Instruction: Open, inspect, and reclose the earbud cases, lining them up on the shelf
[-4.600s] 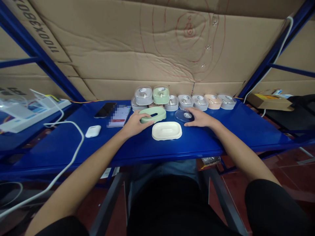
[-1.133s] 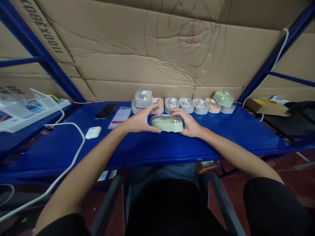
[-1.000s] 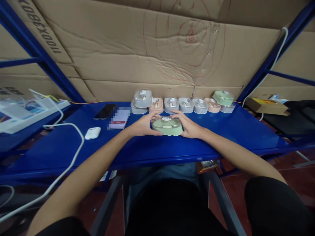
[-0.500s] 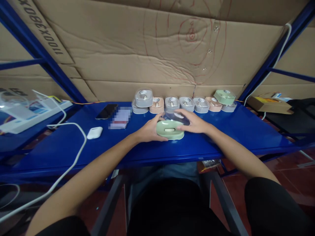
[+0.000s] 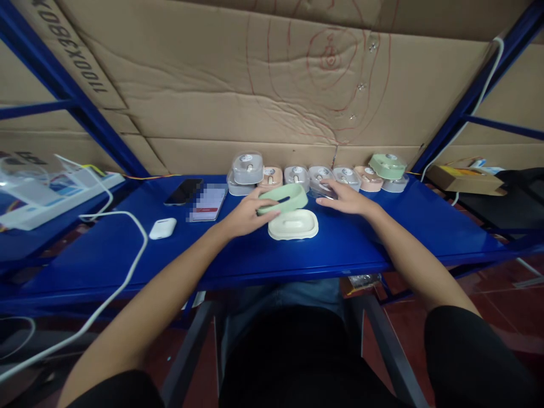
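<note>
Gripping green insert (image 5: 284,199) in left hand (image 5: 245,213), above cream tray (image 5: 293,225).

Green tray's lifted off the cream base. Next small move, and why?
Probably set the green tray down on the bench, left of the cream base. The left hand holds it tilted above the base, while the right hand rests on the clear lid.

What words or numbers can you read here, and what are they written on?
"1100X380X": printed upside down on the cardboard sheet at the top left; the print runs on out of the picture.
Red pen scribble on the cardboard wall: loops, no letters.
The pixelated card next to the phone: blurred, unreadable.
Round stickers on the small cases: too small to read.
The printed packaging at the left: too blurred to read.
</note>
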The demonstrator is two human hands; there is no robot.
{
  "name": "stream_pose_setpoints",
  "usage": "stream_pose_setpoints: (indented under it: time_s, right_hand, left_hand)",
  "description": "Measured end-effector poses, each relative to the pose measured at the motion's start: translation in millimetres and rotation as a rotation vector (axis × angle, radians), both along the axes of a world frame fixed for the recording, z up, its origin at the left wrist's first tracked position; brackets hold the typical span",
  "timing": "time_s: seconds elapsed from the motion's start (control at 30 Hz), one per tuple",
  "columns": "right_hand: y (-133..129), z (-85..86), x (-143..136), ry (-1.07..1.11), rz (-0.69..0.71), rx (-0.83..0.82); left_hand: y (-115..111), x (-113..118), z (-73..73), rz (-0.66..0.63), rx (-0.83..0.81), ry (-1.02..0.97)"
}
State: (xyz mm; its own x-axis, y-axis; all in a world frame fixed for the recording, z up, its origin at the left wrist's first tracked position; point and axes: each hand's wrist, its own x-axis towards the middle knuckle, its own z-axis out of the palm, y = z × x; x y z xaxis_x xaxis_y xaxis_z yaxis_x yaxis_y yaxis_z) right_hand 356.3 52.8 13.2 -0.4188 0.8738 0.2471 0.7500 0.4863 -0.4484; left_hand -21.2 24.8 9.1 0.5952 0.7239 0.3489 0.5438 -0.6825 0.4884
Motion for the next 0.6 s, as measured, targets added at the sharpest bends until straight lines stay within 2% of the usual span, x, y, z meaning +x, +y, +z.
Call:
stream_pose_setpoints:
  time_s: [0.1,0.2,0.4,0.53,0.6]
  right_hand:
    - [2,-1.1,5,-0.079,0.055,-0.020]
    - [5,-5.0,8,-0.144,0.094,-0.006]
    - [8,-8.2,6,-0.186,0.056,-0.057]
    - [6,-4.5,4,-0.201,0.056,-0.035]
    - [4,-1.5,3,-0.198,0.062,-0.029]
  left_hand:
    - [13,-14,3.1,0.165,0.000,0.058]
    - [23,-23,-1.4,0.244,-0.033,0.141]
    - [30,-25,-10.8,0.221,-0.057,0.173]
    - [20,-20,-0.5,0.187,-0.022,0.062]
    - [8,-13,6.9,0.120,0.008,-0.029]
